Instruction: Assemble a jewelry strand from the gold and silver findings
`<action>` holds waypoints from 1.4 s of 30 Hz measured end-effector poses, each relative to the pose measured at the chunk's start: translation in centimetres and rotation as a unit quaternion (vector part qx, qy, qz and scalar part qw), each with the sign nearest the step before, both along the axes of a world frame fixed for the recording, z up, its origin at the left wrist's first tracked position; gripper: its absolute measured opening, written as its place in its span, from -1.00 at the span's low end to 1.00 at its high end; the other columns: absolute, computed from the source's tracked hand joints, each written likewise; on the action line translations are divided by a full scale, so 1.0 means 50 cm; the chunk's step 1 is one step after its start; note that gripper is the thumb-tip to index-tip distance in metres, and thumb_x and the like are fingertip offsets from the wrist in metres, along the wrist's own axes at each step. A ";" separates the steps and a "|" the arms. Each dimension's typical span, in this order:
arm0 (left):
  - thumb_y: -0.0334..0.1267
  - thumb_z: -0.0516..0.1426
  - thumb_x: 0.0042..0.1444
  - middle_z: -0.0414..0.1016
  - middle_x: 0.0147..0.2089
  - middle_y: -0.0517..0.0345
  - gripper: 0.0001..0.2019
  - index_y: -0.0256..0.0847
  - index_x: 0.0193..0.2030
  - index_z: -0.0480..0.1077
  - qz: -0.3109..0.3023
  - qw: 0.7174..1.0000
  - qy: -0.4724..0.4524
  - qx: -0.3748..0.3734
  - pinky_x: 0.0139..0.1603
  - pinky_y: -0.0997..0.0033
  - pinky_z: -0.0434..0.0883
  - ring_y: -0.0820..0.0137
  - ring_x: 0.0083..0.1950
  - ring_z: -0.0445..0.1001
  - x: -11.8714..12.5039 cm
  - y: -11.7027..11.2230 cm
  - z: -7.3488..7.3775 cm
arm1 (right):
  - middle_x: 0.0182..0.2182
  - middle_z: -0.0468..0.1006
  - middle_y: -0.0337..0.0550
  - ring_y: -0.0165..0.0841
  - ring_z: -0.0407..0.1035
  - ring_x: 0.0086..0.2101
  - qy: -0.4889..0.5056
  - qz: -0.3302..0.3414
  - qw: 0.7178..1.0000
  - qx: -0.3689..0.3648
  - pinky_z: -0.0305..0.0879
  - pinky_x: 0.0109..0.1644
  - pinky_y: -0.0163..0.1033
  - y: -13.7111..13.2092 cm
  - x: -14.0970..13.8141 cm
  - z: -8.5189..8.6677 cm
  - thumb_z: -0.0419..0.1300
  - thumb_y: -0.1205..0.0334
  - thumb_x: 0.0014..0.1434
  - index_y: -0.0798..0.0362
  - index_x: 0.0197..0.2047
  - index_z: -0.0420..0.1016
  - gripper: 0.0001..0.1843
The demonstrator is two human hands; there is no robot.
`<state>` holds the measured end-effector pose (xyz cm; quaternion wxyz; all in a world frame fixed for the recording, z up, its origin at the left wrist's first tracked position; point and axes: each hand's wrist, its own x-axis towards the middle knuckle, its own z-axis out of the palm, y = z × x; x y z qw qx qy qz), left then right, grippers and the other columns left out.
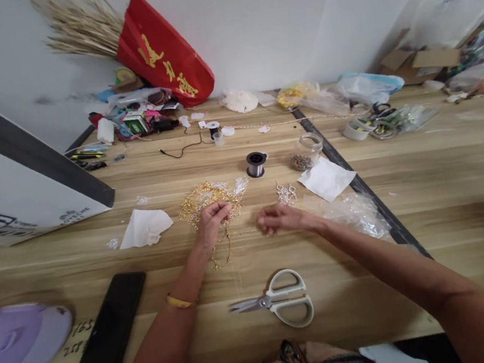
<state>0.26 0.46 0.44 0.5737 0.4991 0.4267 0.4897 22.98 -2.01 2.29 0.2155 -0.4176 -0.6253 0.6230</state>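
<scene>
My left hand is over the near edge of a pile of gold chains, thumb and fingertips pinched together. What it pinches is too small to make out. Below it a loose strand of gold chain trails on the wood. My right hand is a little to the right, fingers curled in, slightly blurred; anything in them is hidden. Just beyond it lie several small silver rings. A bundle of clear beads or tags touches the chain pile. Scissors with pale handles lie nearer me.
Behind the hands stand a wire spool and a glass jar. White papers and clear plastic bags lie right. A black phone, purple cap and large box are left.
</scene>
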 end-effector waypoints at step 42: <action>-0.30 0.38 -0.33 0.52 -0.45 0.16 -0.72 -0.31 -0.46 0.42 0.030 0.986 -0.136 -0.093 -0.34 0.44 0.39 0.47 -0.45 0.48 0.020 0.000 -0.005 | -0.39 0.36 -0.27 -0.49 0.20 -0.43 0.086 0.069 0.994 -0.022 0.09 -0.43 -0.42 -0.113 0.036 0.052 0.24 0.23 0.02 0.08 0.06 0.31 -0.49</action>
